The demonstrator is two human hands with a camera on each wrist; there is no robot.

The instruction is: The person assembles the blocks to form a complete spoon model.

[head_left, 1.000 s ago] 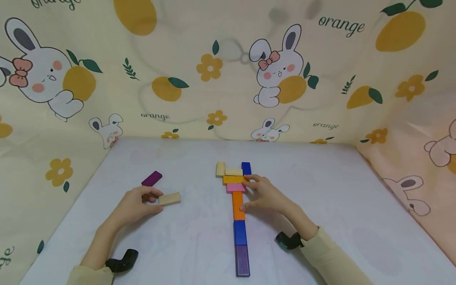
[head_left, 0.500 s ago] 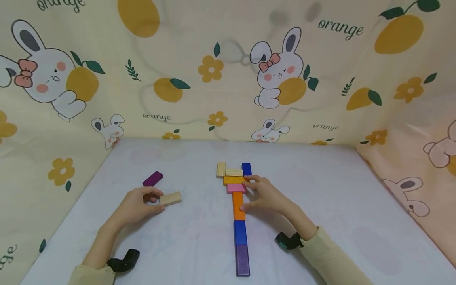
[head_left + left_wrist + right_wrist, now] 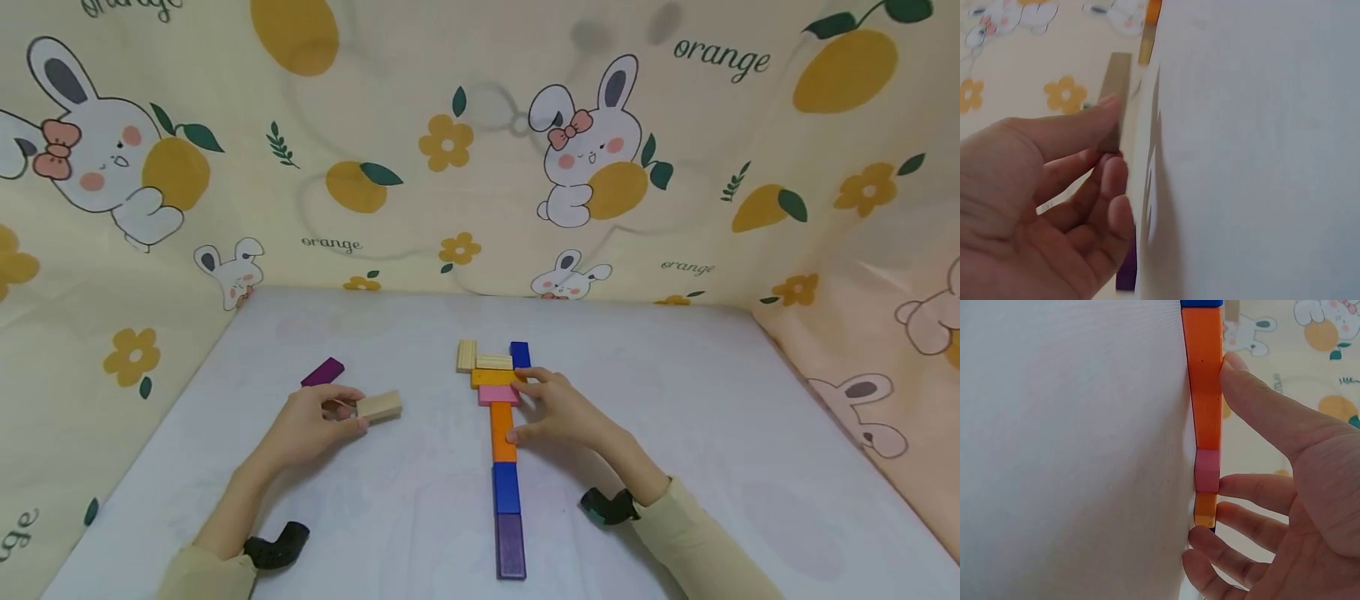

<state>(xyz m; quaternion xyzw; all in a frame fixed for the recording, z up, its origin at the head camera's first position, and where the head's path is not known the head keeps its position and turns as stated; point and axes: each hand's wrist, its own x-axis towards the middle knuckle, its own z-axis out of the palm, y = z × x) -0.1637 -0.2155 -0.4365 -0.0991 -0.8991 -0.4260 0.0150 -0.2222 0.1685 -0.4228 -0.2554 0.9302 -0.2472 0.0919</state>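
Observation:
My left hand (image 3: 311,427) pinches a plain wooden block (image 3: 381,406) by its near end, thumb on one side and fingers on the other. In the left wrist view, that block (image 3: 1117,72) stands out beyond the fingertips. My right hand (image 3: 567,414) rests along the right side of a line of coloured blocks. Its thumb is at the long orange block (image 3: 503,433), and its fingertips are at the pink block (image 3: 495,395) and the yellow block (image 3: 490,379). In the right wrist view, those fingers (image 3: 1254,487) are loosely extended beside the line.
Toward me the line continues with a blue block (image 3: 506,489) and a purple block (image 3: 511,546). At its far end lie two plain wooden blocks, one upright-lying (image 3: 466,356), and another blue block (image 3: 520,354). A dark magenta block (image 3: 322,372) lies beyond my left hand.
My left hand has moved right and slightly away from me, carrying the plain wooden block toward the line. The right hand and the lined-up blocks have stayed put.

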